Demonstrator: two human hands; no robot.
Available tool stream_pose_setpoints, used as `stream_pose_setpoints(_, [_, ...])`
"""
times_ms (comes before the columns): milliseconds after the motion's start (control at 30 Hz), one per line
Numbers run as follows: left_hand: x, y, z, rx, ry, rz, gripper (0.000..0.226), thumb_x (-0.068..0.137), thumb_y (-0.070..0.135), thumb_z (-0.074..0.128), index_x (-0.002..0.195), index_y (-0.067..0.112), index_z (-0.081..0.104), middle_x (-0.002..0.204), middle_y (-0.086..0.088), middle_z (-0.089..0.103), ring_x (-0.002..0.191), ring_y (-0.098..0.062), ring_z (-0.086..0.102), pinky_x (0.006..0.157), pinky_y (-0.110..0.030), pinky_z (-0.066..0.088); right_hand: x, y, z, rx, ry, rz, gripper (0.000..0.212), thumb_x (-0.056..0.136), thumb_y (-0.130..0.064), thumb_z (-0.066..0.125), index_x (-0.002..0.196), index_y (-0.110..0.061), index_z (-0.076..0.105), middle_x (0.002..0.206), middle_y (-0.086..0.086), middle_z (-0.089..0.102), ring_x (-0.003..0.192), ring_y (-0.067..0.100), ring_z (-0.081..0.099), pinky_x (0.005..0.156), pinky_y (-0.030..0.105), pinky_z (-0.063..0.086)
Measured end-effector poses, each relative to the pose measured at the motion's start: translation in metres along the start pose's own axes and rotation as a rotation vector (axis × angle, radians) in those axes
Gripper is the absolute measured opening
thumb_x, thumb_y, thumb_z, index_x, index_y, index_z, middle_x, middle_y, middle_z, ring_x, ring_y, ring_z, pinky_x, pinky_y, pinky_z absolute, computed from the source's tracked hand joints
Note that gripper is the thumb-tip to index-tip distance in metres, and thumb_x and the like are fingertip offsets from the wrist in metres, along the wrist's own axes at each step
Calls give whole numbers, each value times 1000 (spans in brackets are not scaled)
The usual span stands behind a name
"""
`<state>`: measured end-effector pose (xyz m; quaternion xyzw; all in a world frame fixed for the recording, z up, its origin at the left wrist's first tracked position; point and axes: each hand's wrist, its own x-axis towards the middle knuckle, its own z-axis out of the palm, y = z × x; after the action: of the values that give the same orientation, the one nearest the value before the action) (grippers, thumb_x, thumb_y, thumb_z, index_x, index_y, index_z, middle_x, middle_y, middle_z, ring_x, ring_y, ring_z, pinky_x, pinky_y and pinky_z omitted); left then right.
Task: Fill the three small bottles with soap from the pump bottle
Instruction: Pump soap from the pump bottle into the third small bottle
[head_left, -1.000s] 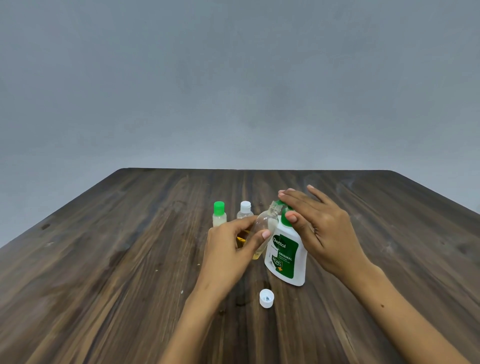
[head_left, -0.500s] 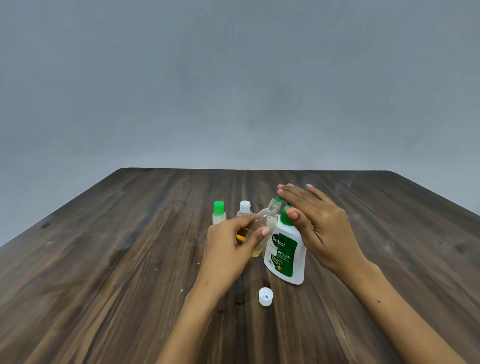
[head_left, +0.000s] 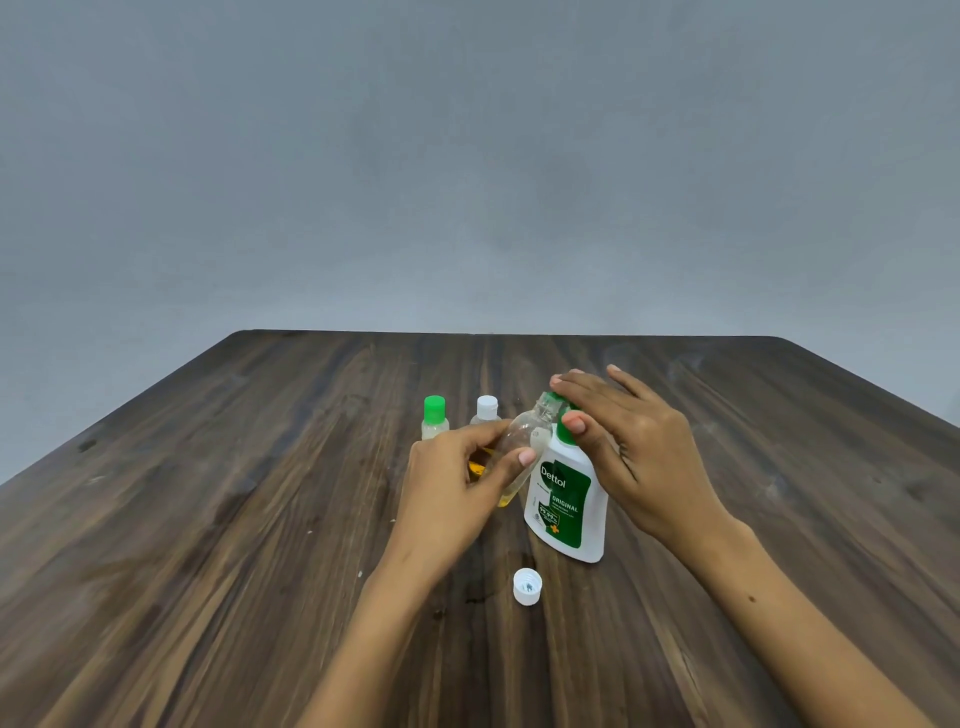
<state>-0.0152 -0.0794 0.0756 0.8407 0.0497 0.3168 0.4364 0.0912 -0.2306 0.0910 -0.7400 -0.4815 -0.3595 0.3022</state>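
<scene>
Nearest the person, on the dark wood-grain surface, a loose white cap lies open side up, apart from both forearms. Just beyond it stands the white pump bottle with its green label, tilted a little from this angle. The left hand holds a clear small bottle slanted, thumb and fingers curled round its body; a little yellowish soap sits in its lower end, and its open neck points up at the green pump head, right beside the spout. The right hand lies over the top of the pump, fingers nearly straight and laid flat across the head, thumb resting against the green collar below; whether it is pressing down I cannot tell. Behind the left hand, further back, two more small bottles stand upright and close together: one with a green cap, one with a white cap, partly hidden by the knuckles. Past the far edge rises a plain grey wall.
</scene>
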Motion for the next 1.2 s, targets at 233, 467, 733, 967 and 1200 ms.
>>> stream_pose_setpoints(233, [0,0,1,-1,7,-9,25,87,35,68,110,28,73,91,8,75,87,-6,67,82,-35,55,4,1,-2,27,-17,12,74,101,-59,14,122,-10,66,126,4,65,121,13,56,111,34,30])
stream_pose_setpoints(467, [-2,-1,2,-14,-10,-25,24,88,34,68,111,28,73,93,10,75,88,-3,67,82,-31,55,-7,-2,9,143,76,104,72,101,-58,16,117,-12,69,121,0,68,117,16,60,106,44,39])
stream_pose_setpoints(733, [-1,0,1,-53,-17,-28,23,89,31,68,111,27,73,93,11,76,88,-2,68,82,-31,56,-6,-2,11,168,92,126,76,100,-61,14,115,-12,70,120,-1,68,117,15,61,105,41,39])
stream_pose_setpoints(967, [-1,1,2,-70,-4,-15,22,89,28,68,110,28,73,89,12,75,86,-2,67,80,-28,54,-4,-1,10,183,105,118,75,100,-61,14,117,-12,69,123,-1,67,119,14,59,106,36,37])
stream_pose_setpoints(1200, [-1,-1,4,-61,-11,-29,22,89,30,68,110,29,73,92,11,75,87,-1,67,82,-33,55,-6,1,11,184,101,113,71,101,-58,16,118,-13,68,124,-3,66,119,13,58,105,39,39])
